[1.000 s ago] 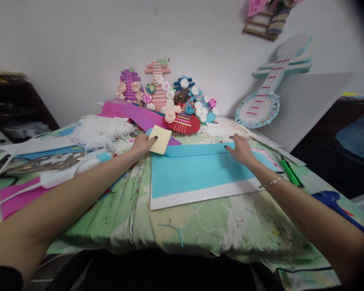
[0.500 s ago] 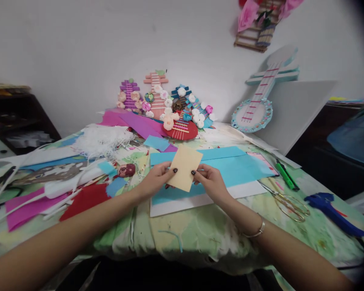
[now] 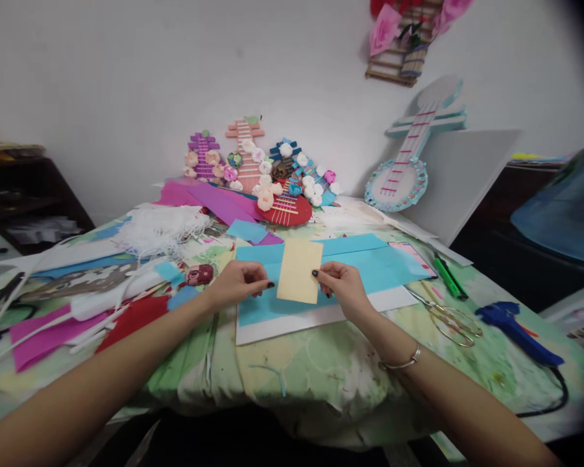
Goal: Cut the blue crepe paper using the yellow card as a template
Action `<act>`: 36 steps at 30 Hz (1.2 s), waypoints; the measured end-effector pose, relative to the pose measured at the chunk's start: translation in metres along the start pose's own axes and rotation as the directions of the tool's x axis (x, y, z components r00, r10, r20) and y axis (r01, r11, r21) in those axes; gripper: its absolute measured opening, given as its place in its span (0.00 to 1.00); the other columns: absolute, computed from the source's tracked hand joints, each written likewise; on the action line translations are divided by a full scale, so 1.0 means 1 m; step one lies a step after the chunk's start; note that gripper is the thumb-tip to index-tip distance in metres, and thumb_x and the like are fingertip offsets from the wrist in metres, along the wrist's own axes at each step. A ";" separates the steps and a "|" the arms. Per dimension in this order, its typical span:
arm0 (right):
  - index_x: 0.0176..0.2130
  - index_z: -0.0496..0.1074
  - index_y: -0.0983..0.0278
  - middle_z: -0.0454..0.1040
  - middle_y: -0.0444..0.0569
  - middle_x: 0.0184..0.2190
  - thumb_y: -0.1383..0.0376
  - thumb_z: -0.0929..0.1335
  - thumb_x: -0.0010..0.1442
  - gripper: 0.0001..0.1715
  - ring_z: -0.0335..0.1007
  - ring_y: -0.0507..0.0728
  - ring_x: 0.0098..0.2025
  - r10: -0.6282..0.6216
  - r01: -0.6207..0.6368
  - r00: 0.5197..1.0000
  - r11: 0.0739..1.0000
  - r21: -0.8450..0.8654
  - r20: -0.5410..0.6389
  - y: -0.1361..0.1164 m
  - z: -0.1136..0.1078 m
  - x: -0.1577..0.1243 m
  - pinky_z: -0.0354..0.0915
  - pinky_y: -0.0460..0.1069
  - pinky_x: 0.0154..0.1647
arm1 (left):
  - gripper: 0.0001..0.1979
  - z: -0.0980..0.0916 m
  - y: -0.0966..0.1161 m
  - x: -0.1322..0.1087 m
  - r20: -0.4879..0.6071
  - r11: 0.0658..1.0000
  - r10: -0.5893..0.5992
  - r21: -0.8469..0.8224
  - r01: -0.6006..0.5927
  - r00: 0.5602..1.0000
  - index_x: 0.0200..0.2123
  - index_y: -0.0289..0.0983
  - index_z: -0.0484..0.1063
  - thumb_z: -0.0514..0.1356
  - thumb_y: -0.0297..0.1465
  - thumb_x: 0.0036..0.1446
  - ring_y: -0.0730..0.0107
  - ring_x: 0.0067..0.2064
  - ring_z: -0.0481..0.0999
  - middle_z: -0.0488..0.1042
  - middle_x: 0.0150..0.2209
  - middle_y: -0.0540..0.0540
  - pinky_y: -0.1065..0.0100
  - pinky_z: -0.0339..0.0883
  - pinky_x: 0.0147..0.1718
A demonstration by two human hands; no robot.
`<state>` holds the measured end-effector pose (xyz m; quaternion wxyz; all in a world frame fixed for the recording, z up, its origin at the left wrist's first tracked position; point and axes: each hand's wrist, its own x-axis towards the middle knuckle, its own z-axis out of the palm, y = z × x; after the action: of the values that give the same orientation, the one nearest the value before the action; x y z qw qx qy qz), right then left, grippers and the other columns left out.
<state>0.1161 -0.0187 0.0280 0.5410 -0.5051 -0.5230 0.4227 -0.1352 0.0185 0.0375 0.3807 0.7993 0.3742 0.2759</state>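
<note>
The left hand (image 3: 241,285) no longer grips the one flat, rectangular cream card (image 3: 299,272); its fingers are slightly parted and empty just beside it. The right hand (image 3: 343,290) pinches the opposite edge, and the card, now straighter, is above one smooth blue sheet (image 3: 377,275) on the tabletop (image 3: 316,353).

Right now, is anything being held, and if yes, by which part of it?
Yes: the right-hand grip holds the pale yellow rectangular paper card by its right edge. The left-hand grip is apart from it, holding nothing visible.
</note>
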 end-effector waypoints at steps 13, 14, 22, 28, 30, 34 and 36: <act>0.37 0.78 0.65 0.68 0.38 0.15 0.67 0.70 0.47 0.13 0.60 0.48 0.18 0.056 -0.037 0.996 0.967 -0.251 0.071 0.027 -0.005 0.017 0.57 0.44 0.20 | 0.28 -0.015 -0.006 -0.012 0.494 0.935 0.084 0.260 -0.240 0.866 0.42 0.38 0.67 0.73 0.41 0.40 0.62 0.45 0.68 0.68 0.43 0.48 0.69 0.63 0.44; 0.37 0.79 0.64 0.67 0.38 0.15 0.68 0.70 0.48 0.14 0.61 0.49 0.18 0.055 -0.034 0.996 0.963 -0.266 0.072 0.027 -0.005 0.017 0.57 0.44 0.21 | 0.28 -0.014 -0.005 -0.012 0.496 0.931 0.090 0.265 -0.250 0.864 0.42 0.38 0.67 0.73 0.41 0.41 0.62 0.45 0.67 0.68 0.43 0.48 0.69 0.63 0.44; 0.36 0.80 0.63 0.69 0.40 0.16 0.68 0.68 0.49 0.13 0.63 0.50 0.20 0.054 -0.004 0.990 0.932 -0.363 0.128 0.027 -0.006 0.022 0.58 0.44 0.23 | 0.23 0.002 0.002 -0.016 0.457 0.879 0.294 0.216 -0.426 0.839 0.38 0.37 0.71 0.69 0.48 0.48 0.64 0.40 0.67 0.69 0.38 0.46 0.68 0.61 0.38; 0.36 0.78 0.64 0.68 0.39 0.16 0.69 0.69 0.48 0.13 0.61 0.49 0.17 0.087 -0.018 0.984 0.917 -0.397 0.156 0.022 -0.006 0.015 0.58 0.45 0.22 | 0.26 0.003 0.003 -0.016 0.441 0.915 0.304 0.113 -0.388 0.845 0.42 0.39 0.73 0.69 0.51 0.46 0.64 0.41 0.71 0.73 0.39 0.46 0.68 0.64 0.41; 0.38 0.77 0.64 0.69 0.39 0.17 0.70 0.68 0.48 0.15 0.60 0.49 0.17 0.089 -0.021 0.985 0.913 -0.406 0.148 0.022 -0.004 0.012 0.58 0.45 0.21 | 0.26 0.001 -0.001 -0.013 0.372 0.911 0.315 0.138 -0.388 0.873 0.40 0.39 0.74 0.67 0.52 0.47 0.65 0.38 0.71 0.73 0.37 0.47 0.69 0.64 0.38; 0.40 0.74 0.63 0.71 0.40 0.21 0.71 0.67 0.49 0.16 0.62 0.49 0.20 0.070 -0.014 0.991 0.903 -0.430 0.113 0.022 -0.002 0.010 0.58 0.45 0.24 | 0.19 -0.007 -0.017 -0.002 0.140 0.914 0.279 0.265 -0.307 0.950 0.38 0.36 0.73 0.59 0.47 0.61 0.69 0.33 0.68 0.68 0.31 0.48 0.69 0.60 0.35; 0.38 0.74 0.62 0.72 0.41 0.22 0.72 0.67 0.47 0.16 0.64 0.50 0.24 0.057 -0.004 0.992 0.898 -0.439 0.109 0.021 -0.002 0.011 0.60 0.46 0.27 | 0.19 -0.013 -0.025 0.002 0.120 0.914 0.265 0.285 -0.289 0.957 0.35 0.35 0.71 0.61 0.47 0.59 0.68 0.33 0.67 0.67 0.31 0.48 0.69 0.59 0.34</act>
<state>0.1203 -0.0054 0.0085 0.3747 -0.5958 -0.6280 0.3321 -0.1533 0.0364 0.0248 0.2266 0.9029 0.2794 0.2355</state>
